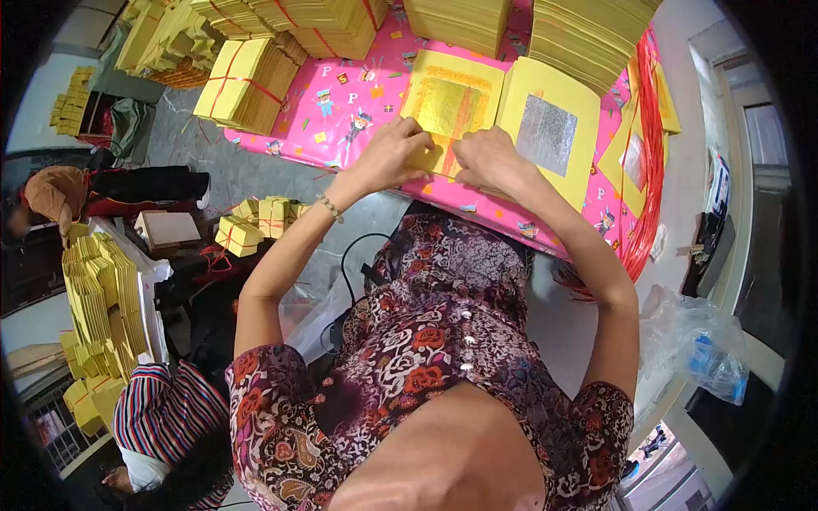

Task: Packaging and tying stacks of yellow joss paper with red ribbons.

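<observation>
A pink patterned tablecloth point(341, 111) covers the table. Tall stacks of yellow paper point(588, 34) stand along its far edge, and a bundle tied with red string point(243, 85) sits at its left corner. Red strings point(652, 153) lie along the right side. A plastic bag point(694, 341) rests lower right. A person in a striped shirt point(166, 409) sits lower left beside folded yellow papers point(102, 289).

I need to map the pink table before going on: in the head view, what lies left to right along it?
Tied bundle of yellow paper → left hand → gold-foil sheet → right hand → silver-foil sheet → red strings at the pink table right edge.
</observation>
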Motion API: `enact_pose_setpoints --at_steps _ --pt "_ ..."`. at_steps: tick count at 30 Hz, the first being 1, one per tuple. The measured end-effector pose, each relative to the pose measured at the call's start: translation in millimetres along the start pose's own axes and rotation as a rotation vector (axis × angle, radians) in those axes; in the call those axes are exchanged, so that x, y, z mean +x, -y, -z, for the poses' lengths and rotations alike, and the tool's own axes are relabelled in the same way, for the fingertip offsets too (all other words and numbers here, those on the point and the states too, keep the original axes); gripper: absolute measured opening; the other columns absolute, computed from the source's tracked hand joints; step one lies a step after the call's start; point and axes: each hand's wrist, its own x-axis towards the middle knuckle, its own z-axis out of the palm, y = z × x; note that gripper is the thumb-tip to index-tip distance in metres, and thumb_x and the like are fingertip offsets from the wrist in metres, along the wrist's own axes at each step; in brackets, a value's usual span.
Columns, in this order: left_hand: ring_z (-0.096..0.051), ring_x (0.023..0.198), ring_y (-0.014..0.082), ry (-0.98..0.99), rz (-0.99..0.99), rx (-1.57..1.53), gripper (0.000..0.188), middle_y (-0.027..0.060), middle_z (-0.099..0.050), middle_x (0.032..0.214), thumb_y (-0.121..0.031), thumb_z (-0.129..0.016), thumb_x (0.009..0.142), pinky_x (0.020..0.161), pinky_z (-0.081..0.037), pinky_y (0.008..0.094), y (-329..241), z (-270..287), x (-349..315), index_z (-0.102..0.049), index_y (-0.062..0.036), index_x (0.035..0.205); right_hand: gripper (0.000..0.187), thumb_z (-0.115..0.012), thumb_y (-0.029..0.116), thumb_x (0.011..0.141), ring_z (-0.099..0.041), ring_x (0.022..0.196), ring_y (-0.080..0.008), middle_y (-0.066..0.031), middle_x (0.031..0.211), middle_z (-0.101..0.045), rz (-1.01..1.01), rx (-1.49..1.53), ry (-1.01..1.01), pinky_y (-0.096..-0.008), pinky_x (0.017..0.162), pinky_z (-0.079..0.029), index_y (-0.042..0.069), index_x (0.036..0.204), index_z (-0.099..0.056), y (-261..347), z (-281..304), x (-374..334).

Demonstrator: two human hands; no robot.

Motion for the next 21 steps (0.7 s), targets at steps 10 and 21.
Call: enact_pose_setpoints --at_steps 10,21 --pt "-0.057 0.093 0.0254 -0.07 0.009 -0.067 0.031 0.0062 -0.061 0.096 -0.025 -0.078 0.067 0.079 -0.049 0.0355 7 -9 -5 -0.07 -0.0133 0.094 0.024 -0.076 0.023 0.064 -0.067 0.081 -0.0241 -0.0075 0.082 -0.069 -0.12 -0.215 0.143 -0.0362 0.067 -0.053 0.008 0.082 -0.07 8 -16 15" --pt "-0.06 0.093 0.0226 -0.045 0.051 -0.175 0.019 0.0068 -0.064 0.097 -0.024 -0.074 0.074 0.08 -0.049 0.0342 21 -12 -4 -0.075 -0.0124 0.089 0.021 -0.076 0.022 0.061 -0.066 0.076 -0.0286 -0.0109 0.073 -0.066 -0.105 -0.027 0.277 -0.0401 0.065 -0.051 0.009 0.073 -0.065 -11 0 25"
